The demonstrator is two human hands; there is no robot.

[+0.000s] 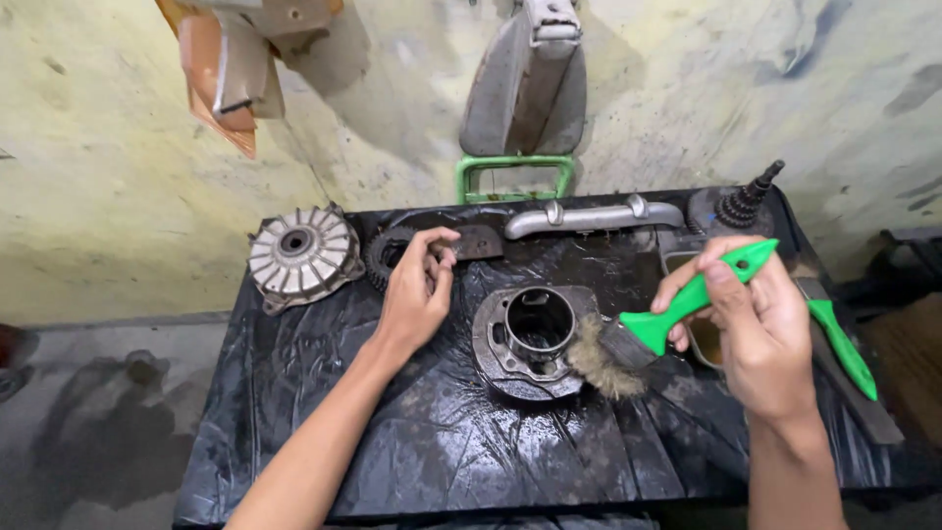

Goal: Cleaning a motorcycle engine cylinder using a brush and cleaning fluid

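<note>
On the black, oily work surface (pixel 294 422), seen from the head camera, the right hand (pixel 751 334) grips a green-handled brush (pixel 677 309) angled down so its dirty bristles touch the round metal housing (pixel 535 339). The left hand (pixel 417 290), fingers loosely curled and holding nothing, rests on a dark sprocket (pixel 385 253), beside a finned hub (pixel 299 257).

finned hub (pixel 299 257) lies left of cylinder (pixel 535 339) on table (pixel 442 451).

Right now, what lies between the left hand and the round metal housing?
Only bare, oily black sheet separates the left hand from the round metal housing, in the head view.
</note>
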